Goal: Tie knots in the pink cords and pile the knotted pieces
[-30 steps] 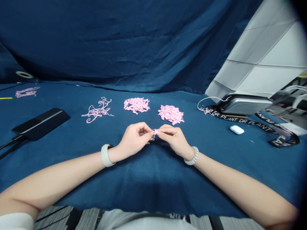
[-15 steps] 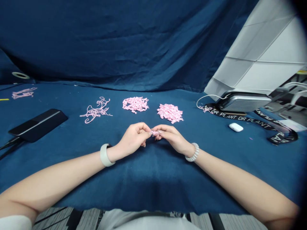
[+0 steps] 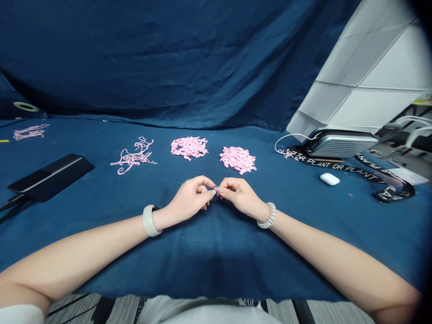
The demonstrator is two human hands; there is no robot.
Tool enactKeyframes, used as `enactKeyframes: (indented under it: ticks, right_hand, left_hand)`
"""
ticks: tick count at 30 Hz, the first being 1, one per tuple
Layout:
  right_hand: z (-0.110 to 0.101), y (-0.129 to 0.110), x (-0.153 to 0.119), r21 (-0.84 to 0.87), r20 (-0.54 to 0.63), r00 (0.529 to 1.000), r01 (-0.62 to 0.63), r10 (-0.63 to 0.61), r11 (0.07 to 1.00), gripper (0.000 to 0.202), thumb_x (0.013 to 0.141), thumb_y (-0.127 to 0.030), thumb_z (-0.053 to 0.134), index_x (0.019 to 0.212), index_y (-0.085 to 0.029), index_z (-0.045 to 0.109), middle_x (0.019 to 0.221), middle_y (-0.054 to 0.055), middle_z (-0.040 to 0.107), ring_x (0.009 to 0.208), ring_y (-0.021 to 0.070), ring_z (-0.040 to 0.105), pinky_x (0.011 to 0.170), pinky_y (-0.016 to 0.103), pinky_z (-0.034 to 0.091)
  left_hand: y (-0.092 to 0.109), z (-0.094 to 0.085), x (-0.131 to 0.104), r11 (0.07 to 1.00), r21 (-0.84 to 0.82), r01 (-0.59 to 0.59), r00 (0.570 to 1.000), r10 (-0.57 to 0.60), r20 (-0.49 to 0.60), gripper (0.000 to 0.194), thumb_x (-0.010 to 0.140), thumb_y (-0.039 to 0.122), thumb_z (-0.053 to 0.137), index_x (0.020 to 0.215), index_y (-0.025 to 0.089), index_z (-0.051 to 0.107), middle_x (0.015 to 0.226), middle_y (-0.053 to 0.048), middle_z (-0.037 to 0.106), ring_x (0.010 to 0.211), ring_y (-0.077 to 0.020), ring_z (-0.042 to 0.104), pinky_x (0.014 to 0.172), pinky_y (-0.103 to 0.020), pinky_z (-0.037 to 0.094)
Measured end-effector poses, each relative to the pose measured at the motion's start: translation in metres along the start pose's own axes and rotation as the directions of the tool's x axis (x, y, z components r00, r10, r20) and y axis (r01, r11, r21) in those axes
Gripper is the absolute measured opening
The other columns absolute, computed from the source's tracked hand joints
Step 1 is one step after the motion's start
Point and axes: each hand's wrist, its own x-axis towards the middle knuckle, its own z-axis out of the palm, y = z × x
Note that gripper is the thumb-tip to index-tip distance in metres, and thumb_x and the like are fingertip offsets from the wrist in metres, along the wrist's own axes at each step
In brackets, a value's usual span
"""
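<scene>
My left hand (image 3: 196,196) and my right hand (image 3: 240,196) meet fingertip to fingertip above the blue cloth. Each is closed in a pinch of thumb and forefinger. Between them is a small pink piece, now almost wholly covered by the fingertips, so its shape cannot be made out. Just beyond my hands lie two heaps of small pink twisted pieces, a left heap (image 3: 189,148) and a right heap (image 3: 238,159). Farther left, a loose tangle of pink string (image 3: 133,157) rests on the cloth.
A bundle of pink strands (image 3: 31,131) lies far left, behind a black device (image 3: 50,176) with a cable. At right are a silver ribbed case (image 3: 344,145), a black lettered lanyard (image 3: 337,166) and a white earbud case (image 3: 330,179). A blue curtain (image 3: 189,63) hangs behind.
My right hand has curled its fingers and closed in against the left fingertips. The pink piece, plainer before, is now mostly hidden. The whole view has shifted slightly.
</scene>
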Motion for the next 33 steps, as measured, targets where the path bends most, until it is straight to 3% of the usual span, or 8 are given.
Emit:
enactKeyframes:
  ticks: [5,9,14,18,24,27,31,33]
  right_hand:
    - [0.002,0.007,0.003,0.093,0.021,0.999,-0.044,0.042,0.995,0.027,0.077,-0.038,0.060,0.069,-0.012,0.060,0.066,0.002,0.058,0.061,0.0098,0.049,0.061,0.024,0.040]
    - [0.001,0.015,0.009,0.229,0.009,0.996,-0.092,0.092,0.969,0.030,0.080,-0.038,0.057,0.097,-0.014,0.061,0.080,0.004,0.061,0.064,0.0091,0.053,0.063,0.024,0.045]
    - [0.003,0.016,0.012,0.269,-0.020,0.987,-0.149,0.160,0.952,0.028,0.082,-0.031,0.054,0.104,-0.013,0.057,0.086,0.005,0.060,0.066,0.0082,0.054,0.064,0.022,0.047]
    - [0.005,0.013,0.010,0.248,-0.003,0.989,-0.145,0.150,0.958,0.025,0.081,-0.024,0.055,0.103,-0.012,0.057,0.086,0.005,0.060,0.068,0.0086,0.054,0.065,0.023,0.047]
    - [0.004,0.018,0.010,0.207,0.007,0.992,-0.127,0.128,0.970,0.028,0.081,-0.025,0.055,0.106,-0.012,0.056,0.085,0.005,0.060,0.069,0.0091,0.054,0.068,0.025,0.047]
    - [0.004,0.018,0.009,0.141,0.023,0.994,-0.107,0.105,0.984,0.028,0.081,-0.027,0.055,0.105,-0.012,0.057,0.084,0.005,0.060,0.069,0.0098,0.054,0.068,0.026,0.046]
    - [0.005,0.013,0.006,-0.043,0.028,0.998,-0.049,0.050,0.998,0.025,0.081,-0.029,0.054,0.099,-0.013,0.061,0.084,0.005,0.061,0.068,0.0107,0.052,0.065,0.026,0.043]
    - [0.006,0.012,0.004,-0.133,0.026,1.000,-0.006,0.009,0.991,0.023,0.082,-0.029,0.054,0.097,-0.014,0.063,0.084,0.005,0.062,0.067,0.0108,0.050,0.064,0.026,0.042]
  left_hand:
    - [0.000,-0.001,0.001,1.000,0.014,-0.010,1.000,0.011,-0.025,0.021,0.076,0.034,0.054,0.080,0.013,0.054,0.053,0.002,0.054,0.047,-0.0047,0.051,0.047,-0.014,0.040]
    - [-0.001,-0.017,0.019,0.999,-0.050,0.008,0.991,-0.015,-0.133,0.022,0.075,0.035,0.056,0.077,0.013,0.054,0.055,0.000,0.054,0.047,-0.0049,0.051,0.046,-0.014,0.041]
    - [-0.016,-0.072,0.067,0.994,0.043,0.100,0.858,-0.065,-0.509,0.030,0.082,0.034,0.040,0.102,0.015,0.054,0.084,-0.006,0.062,0.059,-0.0033,0.055,0.050,-0.012,0.043]
    - [-0.035,-0.116,0.085,0.961,0.144,0.237,0.883,-0.151,-0.444,0.054,0.076,0.025,0.050,0.129,0.018,0.042,0.099,-0.010,0.064,0.065,-0.0086,0.060,0.051,-0.016,0.046]
    - [-0.033,-0.163,0.076,0.868,0.383,0.317,0.904,-0.153,-0.400,0.040,0.068,0.031,0.060,0.105,0.018,0.065,0.106,-0.009,0.064,0.086,-0.0198,0.061,0.069,-0.025,0.047]
    - [-0.026,-0.192,0.069,0.624,0.680,0.385,0.896,-0.076,-0.437,0.038,0.066,0.040,0.058,0.095,0.018,0.069,0.102,-0.009,0.065,0.095,-0.0242,0.059,0.082,-0.030,0.044]
    - [-0.029,-0.229,0.058,0.358,0.741,0.567,0.823,-0.271,-0.499,0.035,0.062,0.038,0.059,0.089,0.018,0.070,0.092,-0.009,0.067,0.081,-0.0236,0.061,0.076,-0.031,0.044]
    - [-0.034,-0.242,0.055,0.327,0.753,0.571,0.818,-0.311,-0.485,0.030,0.057,0.034,0.062,0.078,0.016,0.071,0.085,-0.011,0.068,0.074,-0.0226,0.061,0.072,-0.030,0.044]
